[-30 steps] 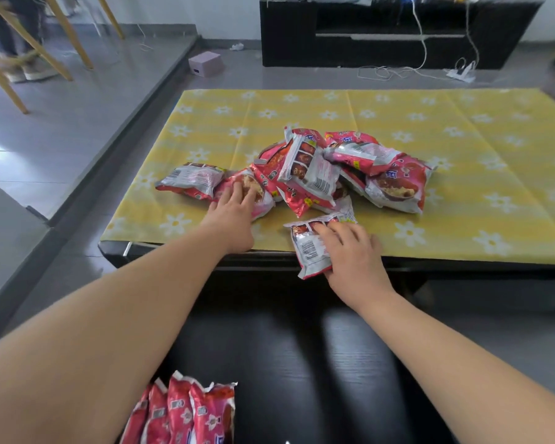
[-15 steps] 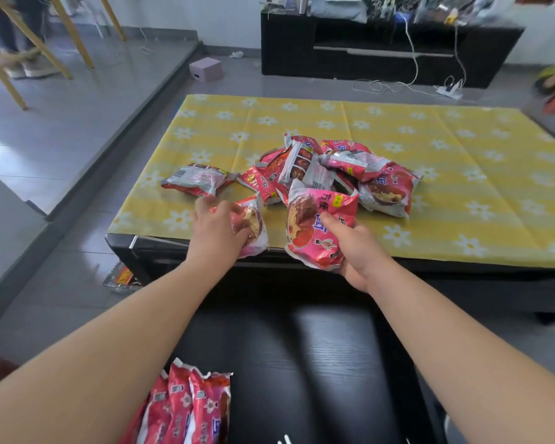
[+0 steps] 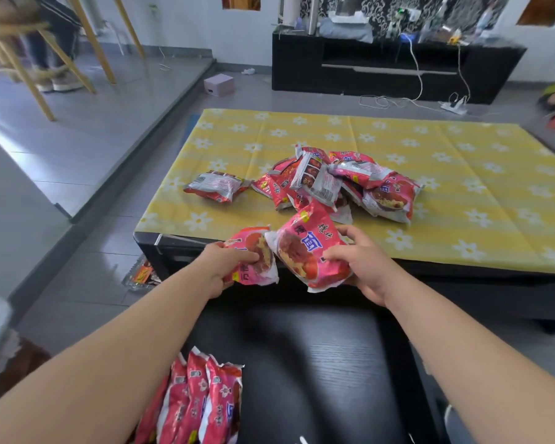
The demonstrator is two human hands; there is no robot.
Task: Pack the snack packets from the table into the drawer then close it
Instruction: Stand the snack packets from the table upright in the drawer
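Observation:
My left hand (image 3: 220, 267) grips a pink snack packet (image 3: 257, 261) just off the table's front edge. Beside it, my right hand (image 3: 362, 267) holds a larger pink packet (image 3: 308, 251); the two packets almost touch. A pile of several red and pink packets (image 3: 340, 184) lies on the yellow flowered tablecloth (image 3: 462, 174), with one packet (image 3: 217, 186) apart to its left. Below my arms the black drawer (image 3: 318, 363) stands open, and a few packets (image 3: 202, 402) stand on edge in its near left corner.
A wrapper (image 3: 143, 274) lies on the grey floor under the table's left corner. A black TV cabinet (image 3: 391, 68) with cables stands behind the table. A small pink box (image 3: 218, 85) and wooden chair legs (image 3: 29, 75) are at the far left.
Both hands have lifted a packet each off the table and drawn them back past its front edge, toward me. The view has tilted up.

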